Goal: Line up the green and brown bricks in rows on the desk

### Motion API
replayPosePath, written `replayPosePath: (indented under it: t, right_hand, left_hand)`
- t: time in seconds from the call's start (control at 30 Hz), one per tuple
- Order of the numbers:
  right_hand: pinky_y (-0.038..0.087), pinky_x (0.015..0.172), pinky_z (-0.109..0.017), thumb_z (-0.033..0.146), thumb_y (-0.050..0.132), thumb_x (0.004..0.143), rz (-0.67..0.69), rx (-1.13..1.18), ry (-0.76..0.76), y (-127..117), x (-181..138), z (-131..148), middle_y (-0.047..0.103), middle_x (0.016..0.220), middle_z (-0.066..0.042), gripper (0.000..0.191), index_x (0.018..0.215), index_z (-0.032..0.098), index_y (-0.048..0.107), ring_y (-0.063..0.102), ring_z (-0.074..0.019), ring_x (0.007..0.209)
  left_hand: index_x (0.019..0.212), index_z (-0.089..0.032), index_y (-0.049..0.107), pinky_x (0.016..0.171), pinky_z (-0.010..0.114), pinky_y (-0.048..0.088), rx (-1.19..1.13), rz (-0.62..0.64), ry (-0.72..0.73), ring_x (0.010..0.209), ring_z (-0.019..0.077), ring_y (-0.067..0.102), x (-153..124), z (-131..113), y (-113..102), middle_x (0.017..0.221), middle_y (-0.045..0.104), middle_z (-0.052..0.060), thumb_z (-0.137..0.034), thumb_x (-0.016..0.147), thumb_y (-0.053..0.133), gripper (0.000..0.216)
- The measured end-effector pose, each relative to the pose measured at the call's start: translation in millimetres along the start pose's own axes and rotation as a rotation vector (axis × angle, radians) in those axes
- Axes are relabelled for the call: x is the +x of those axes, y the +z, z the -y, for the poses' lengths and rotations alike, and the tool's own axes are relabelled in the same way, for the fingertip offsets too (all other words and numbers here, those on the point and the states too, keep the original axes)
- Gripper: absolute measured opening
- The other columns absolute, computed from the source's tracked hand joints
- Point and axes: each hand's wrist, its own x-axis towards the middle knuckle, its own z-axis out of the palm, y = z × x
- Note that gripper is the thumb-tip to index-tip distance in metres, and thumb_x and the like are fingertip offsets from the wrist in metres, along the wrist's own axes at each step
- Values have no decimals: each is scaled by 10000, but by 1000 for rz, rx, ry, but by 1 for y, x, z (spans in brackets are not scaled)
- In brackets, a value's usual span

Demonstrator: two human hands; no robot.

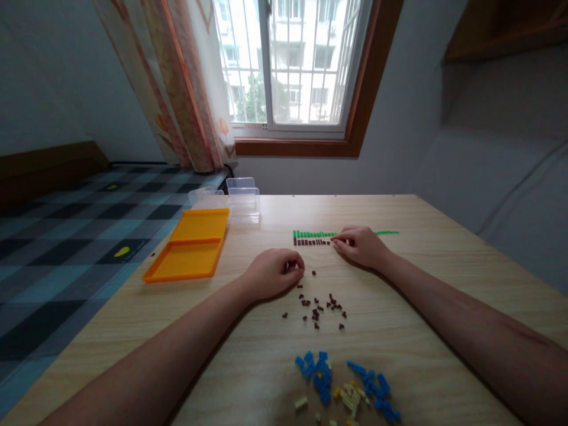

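Note:
Small green bricks [306, 235] form a long line across the far part of the table, partly hidden behind my right hand [361, 247]. Just in front of it runs a shorter row of small brown bricks [306, 242]. At the right end of that brown row, my right hand pinches a small brown brick, mostly covered by the fingertips. My left hand [276, 273] rests on the table with its fingers curled together; what they hold, if anything, is hidden. A single brown brick [313, 273] lies just right of it, and loose brown bricks [315, 314] are scattered nearer to me.
Blue bricks [322, 378] and pale yellow bricks [350, 397] lie in loose piles near the table's front. An open orange case [180, 278] sits on the left, with clear plastic boxes [244, 207] behind it. A bed [97, 236] adjoins the table's left edge.

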Motion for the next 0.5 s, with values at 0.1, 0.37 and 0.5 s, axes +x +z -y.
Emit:
replayPosePath:
  t: [0.1,0.37,0.5]
  right_hand:
    - [405,587,-245,279,586,873,15,-17,-2,2,0,2,707,771,-51,226,922,197,790,571,-131,611]
    - [403,587,-237,271,585,878,12,0,13,3,0,6,705,769,-36,228,952,203,789,566,-124,606]
    - [399,579,-235,269,589,873,0,9,3,3,-1,6,705,767,-37,223,942,201,790,565,-122,605]
  left_hand:
    - [850,-203,718,609,231,390,-3,-1,1,671,139,569,0,0,0,733,670,0,-268,809,568,168]
    - [852,-200,721,612,229,391,-3,5,8,677,140,565,1,0,1,745,672,3,-260,807,569,170]
    - [847,-201,724,611,227,392,1,8,15,682,140,565,1,1,0,758,676,7,-263,810,567,173]
